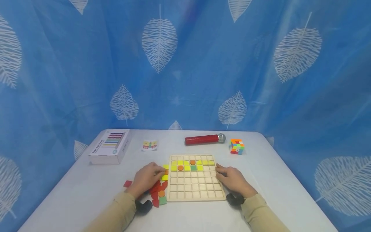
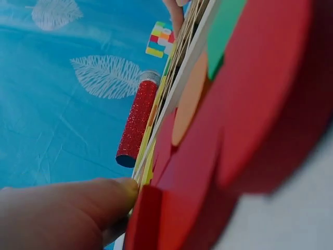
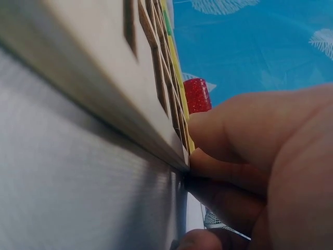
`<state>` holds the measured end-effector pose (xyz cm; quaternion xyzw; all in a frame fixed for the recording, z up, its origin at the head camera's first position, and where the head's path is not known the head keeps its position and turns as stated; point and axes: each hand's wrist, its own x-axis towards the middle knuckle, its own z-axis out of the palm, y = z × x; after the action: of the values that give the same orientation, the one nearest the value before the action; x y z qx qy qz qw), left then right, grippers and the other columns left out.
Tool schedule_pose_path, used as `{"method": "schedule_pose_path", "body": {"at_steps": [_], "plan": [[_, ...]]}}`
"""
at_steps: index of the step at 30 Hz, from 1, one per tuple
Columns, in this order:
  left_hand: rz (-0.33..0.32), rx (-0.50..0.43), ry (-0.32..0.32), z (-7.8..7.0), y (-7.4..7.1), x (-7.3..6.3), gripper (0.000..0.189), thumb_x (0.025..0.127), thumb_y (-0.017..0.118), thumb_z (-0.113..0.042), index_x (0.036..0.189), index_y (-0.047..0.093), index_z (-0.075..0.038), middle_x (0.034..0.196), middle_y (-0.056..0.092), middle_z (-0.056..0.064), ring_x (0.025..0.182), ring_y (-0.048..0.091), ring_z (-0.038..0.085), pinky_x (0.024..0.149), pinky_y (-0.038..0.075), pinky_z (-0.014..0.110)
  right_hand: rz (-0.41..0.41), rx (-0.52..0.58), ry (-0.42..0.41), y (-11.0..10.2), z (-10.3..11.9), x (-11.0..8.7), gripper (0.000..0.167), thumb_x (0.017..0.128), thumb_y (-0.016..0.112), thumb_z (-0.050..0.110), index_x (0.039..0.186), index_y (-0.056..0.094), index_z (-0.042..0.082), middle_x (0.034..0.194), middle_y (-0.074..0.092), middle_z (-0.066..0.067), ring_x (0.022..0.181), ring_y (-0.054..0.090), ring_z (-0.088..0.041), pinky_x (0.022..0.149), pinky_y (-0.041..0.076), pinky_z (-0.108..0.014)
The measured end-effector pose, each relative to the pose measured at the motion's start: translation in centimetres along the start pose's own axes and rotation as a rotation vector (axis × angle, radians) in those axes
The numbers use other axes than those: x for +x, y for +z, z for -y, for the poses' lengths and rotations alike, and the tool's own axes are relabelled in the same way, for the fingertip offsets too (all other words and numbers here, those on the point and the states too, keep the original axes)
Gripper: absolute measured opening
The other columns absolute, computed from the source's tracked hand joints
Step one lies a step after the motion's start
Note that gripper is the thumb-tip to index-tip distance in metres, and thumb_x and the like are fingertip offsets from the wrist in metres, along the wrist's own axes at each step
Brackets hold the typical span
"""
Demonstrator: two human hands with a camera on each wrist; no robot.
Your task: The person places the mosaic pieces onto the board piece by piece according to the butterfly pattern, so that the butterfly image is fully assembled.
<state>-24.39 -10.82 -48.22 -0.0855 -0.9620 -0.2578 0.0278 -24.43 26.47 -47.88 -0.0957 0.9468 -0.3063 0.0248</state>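
Note:
A wooden grid board (image 1: 197, 187) lies flat, with yellow square tiles, orange discs (image 1: 193, 162) and a green square (image 1: 193, 168) in its upper rows. My left hand (image 1: 147, 178) is at the board's left edge, fingertips right at loose yellow tiles (image 1: 164, 178) and an orange disc. Its thumb (image 2: 112, 195) shows beside red pieces in the left wrist view; I cannot tell whether it pinches a piece. With thumb and fingers, my right hand (image 1: 234, 180) grips the board's right edge; the right wrist view shows the fingertips (image 3: 200, 130) at the board's corner.
Red pieces (image 1: 155, 190), an orange disc and a green square (image 1: 163, 200) lie left of the board. Behind it are a butterfly picture card (image 1: 149, 145), a red microphone (image 1: 201, 139) and a puzzle cube (image 1: 236, 147). A white box (image 1: 108, 146) stands at the back left.

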Motion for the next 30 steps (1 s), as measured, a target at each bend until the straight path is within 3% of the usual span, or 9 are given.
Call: {"method": "schedule_pose_path", "body": {"at_steps": [8,17,24,30], "plan": [[-0.046,0.040,-0.037,-0.63,0.03,0.45,0.030,0.084,0.083,-0.045,0.104,0.078,-0.023,0.090,0.061,-0.009,0.079,0.055,0.009,0.075,0.053,0.032,0.000,-0.025,0.001,-0.36,-0.10,0.19,0.042,0.100,0.065,0.029,0.138,0.065,0.009,0.155,0.052,-0.003,0.145,0.043,-0.038,0.115,0.036,-0.059],[-0.022,0.027,-0.046,-0.76,-0.08,0.04,0.036,0.083,0.084,-0.044,0.111,0.080,-0.022,0.092,0.060,-0.009,0.080,0.054,0.009,0.071,0.050,0.028,0.001,0.000,0.026,-0.17,0.18,-0.11,0.043,0.100,0.065,0.027,0.139,0.064,0.008,0.155,0.051,-0.003,0.146,0.042,-0.037,0.116,0.036,-0.058],[-0.016,-0.016,-0.059,-0.58,0.01,0.20,0.029,0.083,0.085,-0.041,0.104,0.078,-0.022,0.091,0.060,-0.009,0.081,0.055,0.009,0.073,0.051,0.028,-0.002,-0.005,0.023,-0.15,0.43,-0.20,0.042,0.100,0.065,0.027,0.138,0.064,0.008,0.154,0.052,-0.003,0.146,0.043,-0.038,0.116,0.035,-0.059],[0.010,-0.082,-0.111,-0.28,0.24,-0.02,0.032,0.085,0.083,-0.043,0.107,0.075,-0.022,0.092,0.061,-0.008,0.080,0.056,0.011,0.072,0.054,0.027,-0.005,-0.020,0.003,0.10,0.23,-0.15,0.041,0.100,0.065,0.027,0.137,0.065,0.008,0.153,0.053,-0.003,0.145,0.044,-0.039,0.115,0.036,-0.059]]}}
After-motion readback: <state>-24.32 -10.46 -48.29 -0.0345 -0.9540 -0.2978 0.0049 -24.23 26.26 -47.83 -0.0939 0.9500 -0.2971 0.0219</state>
